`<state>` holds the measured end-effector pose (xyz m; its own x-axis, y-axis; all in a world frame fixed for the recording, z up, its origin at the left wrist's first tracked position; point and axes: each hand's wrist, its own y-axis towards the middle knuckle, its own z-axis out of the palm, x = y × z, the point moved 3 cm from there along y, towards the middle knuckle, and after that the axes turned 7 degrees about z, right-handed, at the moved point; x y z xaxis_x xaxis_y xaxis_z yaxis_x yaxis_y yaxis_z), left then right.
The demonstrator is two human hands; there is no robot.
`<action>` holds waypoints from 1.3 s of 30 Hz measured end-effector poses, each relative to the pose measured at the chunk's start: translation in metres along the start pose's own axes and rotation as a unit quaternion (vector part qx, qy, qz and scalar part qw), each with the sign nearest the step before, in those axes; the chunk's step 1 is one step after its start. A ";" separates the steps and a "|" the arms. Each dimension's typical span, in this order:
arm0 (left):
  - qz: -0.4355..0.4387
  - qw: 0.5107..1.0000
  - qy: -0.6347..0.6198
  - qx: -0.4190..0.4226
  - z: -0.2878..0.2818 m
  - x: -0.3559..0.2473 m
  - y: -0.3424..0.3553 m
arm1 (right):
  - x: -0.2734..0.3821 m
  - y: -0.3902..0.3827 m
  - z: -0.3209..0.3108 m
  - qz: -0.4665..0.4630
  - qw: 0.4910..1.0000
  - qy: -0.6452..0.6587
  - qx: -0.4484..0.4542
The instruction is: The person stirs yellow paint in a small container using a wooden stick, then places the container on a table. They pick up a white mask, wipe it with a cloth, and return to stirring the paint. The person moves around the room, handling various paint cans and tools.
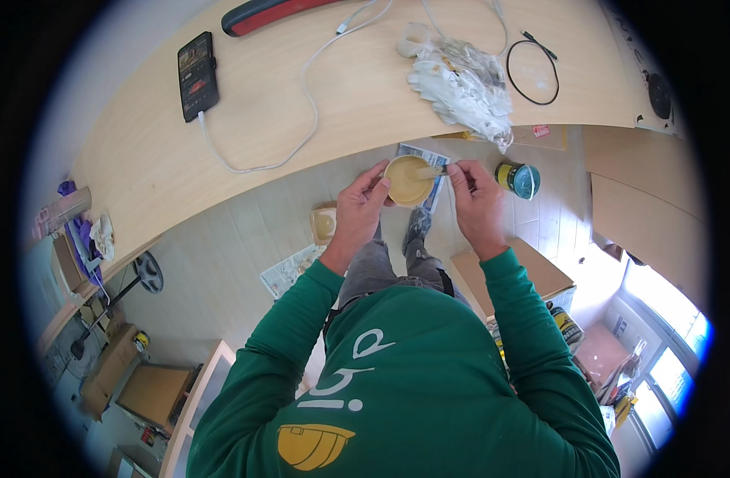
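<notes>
the left hand [360, 205] curls fingers and thumb round a small round tan cup [410, 203] held above the pale plank floor [241, 231]; the right hand [478, 203] pinches a small pale-ended brush [425, 172] over the cup's rim. a loose grip or tilt might spill or drip. right of the cup, a teal-topped round bucket [526, 182] could limit elbow swing; open room lies left. beyond the cup, the pale wooden table's [261, 147] edge and overhanging crumpled white plastic [464, 86] might catch knuckles

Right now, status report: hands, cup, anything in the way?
Left hand holding cup. Right hand pinching tool, its far end over the cup's tan contents. Desk edge just beyond, nothing blocking the cup.
</notes>
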<state>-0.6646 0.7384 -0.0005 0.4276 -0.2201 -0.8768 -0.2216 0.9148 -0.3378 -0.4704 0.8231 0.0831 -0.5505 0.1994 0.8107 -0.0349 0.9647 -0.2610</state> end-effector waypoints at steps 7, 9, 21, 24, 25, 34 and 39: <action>0.015 1.000 0.007 0.007 0.011 -0.009 -0.017 | 0.018 -0.006 -0.013 -0.062 0.998 -0.029 0.006; 0.031 0.999 0.011 -0.003 0.015 -0.016 -0.026 | 0.025 -0.009 -0.015 -0.110 0.989 -0.061 0.082; 0.155 0.967 -0.037 -0.201 0.004 -0.033 -0.129 | 0.096 -0.052 0.011 -0.258 0.942 -0.085 0.195; 0.173 0.955 -0.069 -0.231 -0.018 -0.046 -0.145 | 0.128 -0.075 0.045 -0.316 0.914 -0.111 0.227; 0.183 0.950 -0.067 -0.243 -0.027 -0.052 -0.153 | 0.140 -0.084 0.060 -0.351 0.896 -0.117 0.245; 0.205 0.893 -0.074 -0.394 -0.128 -0.082 -0.267 | 0.229 -0.180 0.191 -0.447 0.785 -0.132 0.408; 0.264 0.816 -0.126 -0.500 -0.167 -0.098 -0.329 | 0.266 -0.247 0.259 -0.504 0.706 -0.112 0.484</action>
<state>-0.7797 0.4019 0.1392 0.1803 0.3062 -0.9347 -0.9826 0.0995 -0.1569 -0.8238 0.5933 0.2275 0.0477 -0.6418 0.7654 -0.9978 0.0045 0.0660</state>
